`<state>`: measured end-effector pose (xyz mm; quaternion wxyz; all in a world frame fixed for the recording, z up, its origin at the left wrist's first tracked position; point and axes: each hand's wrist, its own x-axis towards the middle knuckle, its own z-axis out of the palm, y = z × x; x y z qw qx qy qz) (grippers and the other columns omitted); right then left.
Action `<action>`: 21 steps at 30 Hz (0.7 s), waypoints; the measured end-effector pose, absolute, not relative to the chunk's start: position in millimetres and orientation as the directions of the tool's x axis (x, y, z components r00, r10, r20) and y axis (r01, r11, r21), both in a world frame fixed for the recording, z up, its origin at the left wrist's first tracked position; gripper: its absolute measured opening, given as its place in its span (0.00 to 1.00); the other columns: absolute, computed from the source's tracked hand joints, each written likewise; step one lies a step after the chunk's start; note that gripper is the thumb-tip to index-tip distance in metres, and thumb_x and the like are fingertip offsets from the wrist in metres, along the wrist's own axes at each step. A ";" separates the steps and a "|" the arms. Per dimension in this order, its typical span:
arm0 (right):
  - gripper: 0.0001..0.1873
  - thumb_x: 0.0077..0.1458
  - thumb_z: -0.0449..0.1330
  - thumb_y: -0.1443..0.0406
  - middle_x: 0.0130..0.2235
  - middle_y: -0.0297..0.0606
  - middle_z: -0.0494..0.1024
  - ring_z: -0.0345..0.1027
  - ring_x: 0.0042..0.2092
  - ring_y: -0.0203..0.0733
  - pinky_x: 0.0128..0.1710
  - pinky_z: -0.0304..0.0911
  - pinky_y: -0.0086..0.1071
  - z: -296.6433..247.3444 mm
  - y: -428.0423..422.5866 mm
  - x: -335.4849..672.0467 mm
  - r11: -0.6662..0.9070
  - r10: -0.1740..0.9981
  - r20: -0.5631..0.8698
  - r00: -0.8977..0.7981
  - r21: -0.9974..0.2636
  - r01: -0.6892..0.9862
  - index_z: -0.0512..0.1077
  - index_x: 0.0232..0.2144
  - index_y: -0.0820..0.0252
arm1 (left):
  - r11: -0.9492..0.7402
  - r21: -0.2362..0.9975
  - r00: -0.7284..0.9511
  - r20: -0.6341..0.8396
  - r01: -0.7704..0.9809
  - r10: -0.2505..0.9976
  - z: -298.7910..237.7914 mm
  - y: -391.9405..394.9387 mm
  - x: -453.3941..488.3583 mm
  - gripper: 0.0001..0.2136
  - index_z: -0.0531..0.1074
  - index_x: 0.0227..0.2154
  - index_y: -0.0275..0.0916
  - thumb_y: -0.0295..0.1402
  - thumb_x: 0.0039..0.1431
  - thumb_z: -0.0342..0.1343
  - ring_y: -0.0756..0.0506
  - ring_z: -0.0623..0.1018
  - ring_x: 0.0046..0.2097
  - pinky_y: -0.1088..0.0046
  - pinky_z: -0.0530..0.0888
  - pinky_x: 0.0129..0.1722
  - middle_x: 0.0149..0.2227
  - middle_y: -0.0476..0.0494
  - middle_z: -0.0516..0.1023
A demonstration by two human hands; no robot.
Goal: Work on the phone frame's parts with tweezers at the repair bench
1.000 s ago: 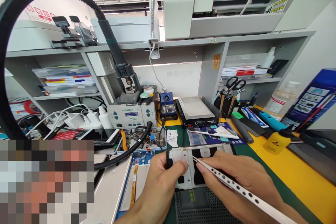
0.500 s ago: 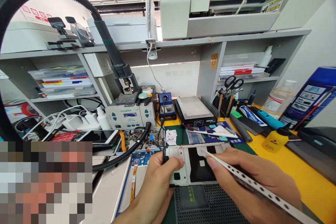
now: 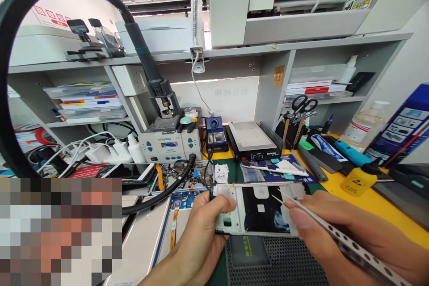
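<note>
My left hand (image 3: 204, 223) is clamped on the nine-o'clock end of the phone frame (image 3: 258, 219), thumb across its face. My right hand (image 3: 338, 223) pinches the tweezers (image 3: 335, 232), whose tips stand slightly apart at the frame's black middle (touching or not, I cannot tell). Near the twelve-o'clock edge lies a toothbrush (image 3: 275, 169); the roomier side is six o'clock, over the honeycomb pad (image 3: 284, 259).

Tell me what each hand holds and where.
Left hand: a phone frame, by its left end, thumb on top. Right hand: tweezers, just behind the tips.
</note>
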<state>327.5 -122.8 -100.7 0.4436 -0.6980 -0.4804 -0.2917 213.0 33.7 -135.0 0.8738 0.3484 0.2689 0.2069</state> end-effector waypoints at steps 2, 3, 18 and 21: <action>0.05 0.58 0.63 0.64 0.27 0.29 0.83 0.78 0.24 0.37 0.28 0.75 0.23 -103.5 -124.0 328.3 -0.139 0.433 0.834 0.343 -0.314 0.939 0.79 0.31 0.47 | 0.665 0.726 0.771 -0.320 -0.174 0.551 -135.4 34.1 213.1 0.08 0.68 0.32 0.37 0.24 0.50 0.60 0.47 0.76 0.31 0.69 0.74 0.32 0.29 0.47 0.77; 0.05 0.59 0.63 0.64 0.27 0.29 0.83 0.78 0.25 0.37 0.29 0.75 0.24 -104.8 -124.6 329.0 -0.132 0.450 0.832 0.325 -0.297 0.946 0.78 0.32 0.47 | 0.661 0.731 0.772 -0.317 -0.172 0.552 -135.5 34.3 213.3 0.08 0.69 0.32 0.37 0.24 0.49 0.60 0.47 0.75 0.31 0.70 0.74 0.32 0.28 0.48 0.77; 0.03 0.59 0.64 0.63 0.28 0.29 0.83 0.79 0.25 0.38 0.26 0.74 0.24 -112.1 -129.8 337.7 -0.120 0.491 0.827 0.273 -0.246 0.962 0.79 0.35 0.48 | 0.674 0.717 0.796 -0.298 -0.177 0.526 -129.1 31.5 214.2 0.07 0.76 0.36 0.34 0.27 0.53 0.62 0.45 0.78 0.33 0.69 0.74 0.36 0.32 0.43 0.82; 0.03 0.58 0.65 0.63 0.29 0.29 0.84 0.80 0.26 0.39 0.27 0.75 0.23 -112.2 -127.2 334.8 -0.131 0.505 0.822 0.262 -0.227 0.965 0.79 0.35 0.49 | 0.646 0.744 0.814 -0.261 -0.173 0.518 -129.7 30.4 213.4 0.06 0.78 0.36 0.35 0.29 0.56 0.63 0.46 0.78 0.33 0.69 0.74 0.38 0.31 0.43 0.82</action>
